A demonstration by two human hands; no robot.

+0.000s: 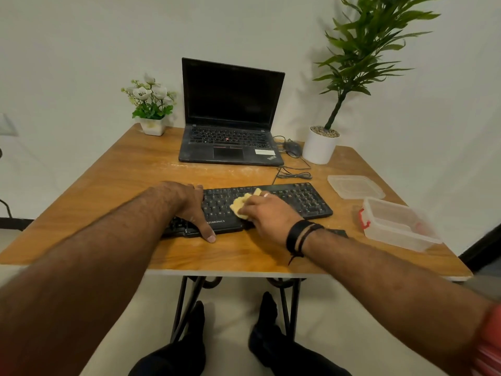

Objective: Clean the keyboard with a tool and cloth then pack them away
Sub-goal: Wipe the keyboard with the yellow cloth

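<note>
Keyboard (271, 204) near front edge of counter (122, 185), angled. Left hand (189, 206) flat on its left end, fingers straight, thumb down on bare wood. Right hand (264, 213) pressing yellow cloth (240, 206) onto middle keys, fingers curled over it. Box (398, 223) and lid (352, 185) by right edge, laptop (230, 126) behind.

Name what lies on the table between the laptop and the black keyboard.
In the head view, only a coiled black cable lies between laptop and keyboard, toward the right; the remaining table there is bare wood.
</note>
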